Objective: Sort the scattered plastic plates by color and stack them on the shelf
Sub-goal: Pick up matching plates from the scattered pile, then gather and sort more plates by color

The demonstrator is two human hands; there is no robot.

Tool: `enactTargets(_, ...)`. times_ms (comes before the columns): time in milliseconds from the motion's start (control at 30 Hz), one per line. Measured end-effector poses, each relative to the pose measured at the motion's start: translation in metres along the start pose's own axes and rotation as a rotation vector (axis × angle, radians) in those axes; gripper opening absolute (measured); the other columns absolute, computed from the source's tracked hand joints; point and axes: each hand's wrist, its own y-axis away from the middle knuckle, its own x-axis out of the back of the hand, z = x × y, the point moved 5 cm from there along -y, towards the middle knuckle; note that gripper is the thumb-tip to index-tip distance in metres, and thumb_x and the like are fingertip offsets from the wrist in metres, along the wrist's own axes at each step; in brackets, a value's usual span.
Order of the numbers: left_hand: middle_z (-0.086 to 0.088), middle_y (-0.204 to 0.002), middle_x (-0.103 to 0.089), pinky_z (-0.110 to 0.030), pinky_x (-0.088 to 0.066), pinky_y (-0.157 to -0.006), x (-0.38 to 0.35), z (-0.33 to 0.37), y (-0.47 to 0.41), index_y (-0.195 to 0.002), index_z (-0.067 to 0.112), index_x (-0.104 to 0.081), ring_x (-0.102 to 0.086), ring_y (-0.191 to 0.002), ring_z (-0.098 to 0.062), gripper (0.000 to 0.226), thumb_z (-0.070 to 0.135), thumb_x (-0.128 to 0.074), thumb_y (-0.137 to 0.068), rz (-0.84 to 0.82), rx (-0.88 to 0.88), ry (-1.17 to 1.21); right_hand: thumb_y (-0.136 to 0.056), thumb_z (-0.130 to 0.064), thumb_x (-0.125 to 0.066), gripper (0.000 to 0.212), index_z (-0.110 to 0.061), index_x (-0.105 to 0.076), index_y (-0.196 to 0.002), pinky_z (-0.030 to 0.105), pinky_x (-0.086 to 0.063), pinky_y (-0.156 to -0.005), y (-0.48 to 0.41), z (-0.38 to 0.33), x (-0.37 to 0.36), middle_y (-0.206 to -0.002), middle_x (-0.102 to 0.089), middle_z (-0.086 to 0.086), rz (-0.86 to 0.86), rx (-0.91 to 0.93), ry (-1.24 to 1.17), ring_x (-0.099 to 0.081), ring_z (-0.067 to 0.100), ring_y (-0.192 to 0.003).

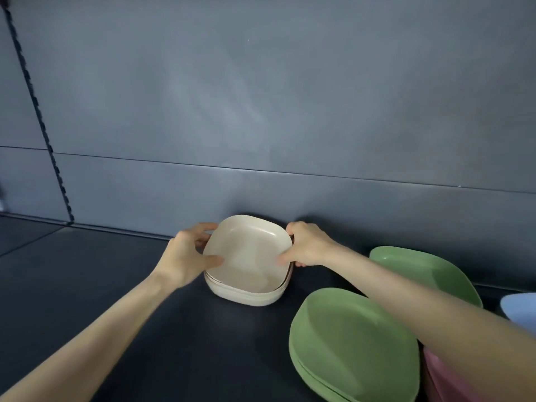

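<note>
From the head view, a stack of square cream plates (246, 265) sat on the dark shelf (87, 285), close to the grey back wall (261, 111). The top plate looked slightly tilted, with its far edge higher than its near one.

The left hand (188, 253) gripped the stack's left side, the thumb lying on the top plate's rim and the fingers curled round the edge. The right hand (304, 245) gripped the right side in the same way, thumb on the rim and fingers wrapped underneath. Both bare forearms reached in from the lower corners.

To the right of the cream plates and nearer the camera lay a green stack (348, 343) of at least two plates. A further green plate (420, 268) lay behind it, partly hidden by the right forearm. A pink plate (443, 378) showed below that forearm at the bottom edge, touching the green stack. A pale blue plate (522, 309) was cut off at the right edge. A black notched strip (37, 111) ran down the wall on the far left.
</note>
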Motion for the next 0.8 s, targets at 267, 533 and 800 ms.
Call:
enactTargets(267,0.01,-0.095,-0.067,-0.011,-0.045,-0.073,-0.01,-0.012,-0.016,-0.088,0.035,-0.057,-0.062,-0.094,-0.008,0.04,0.004,-0.076,-0.071,-0.305,-0.051,-0.083,-0.069,-0.042,-0.074,0.046,-0.01,-0.063,-0.1,0.034,-0.049,-0.07,0.0,0.002,-0.009,-0.097,-0.066,0.006,-0.085,-0.097,0.223,-0.062,0.025,-0.088)
enactTargets(533,0.006,-0.137,-0.046,-0.022,-0.029,-0.103,0.001,0.053,-0.017,-0.135,0.019,-0.046,-0.037,-0.131,-0.013,0.054,0.037,-0.062,-0.087,-0.25,-0.487,-0.281,-0.083,-0.041,-0.066,0.05,-0.014,-0.055,-0.124,0.032,-0.043,-0.097,0.04,-0.006,0.042,-0.123,-0.058,0.005,0.269,-0.13,0.137,-0.054,0.023,-0.112)
enactTargets(800,0.005,-0.135,-0.049,-0.034,-0.031,-0.106,-0.049,0.173,0.008,-0.135,0.023,-0.045,-0.039,-0.126,-0.017,0.054,0.043,-0.059,-0.087,-0.244,-0.945,-0.292,-0.083,-0.028,-0.065,0.049,-0.016,-0.05,-0.129,0.04,-0.04,-0.101,0.153,0.026,0.127,-0.135,-0.044,0.002,0.638,-0.229,0.333,-0.042,0.025,-0.125)
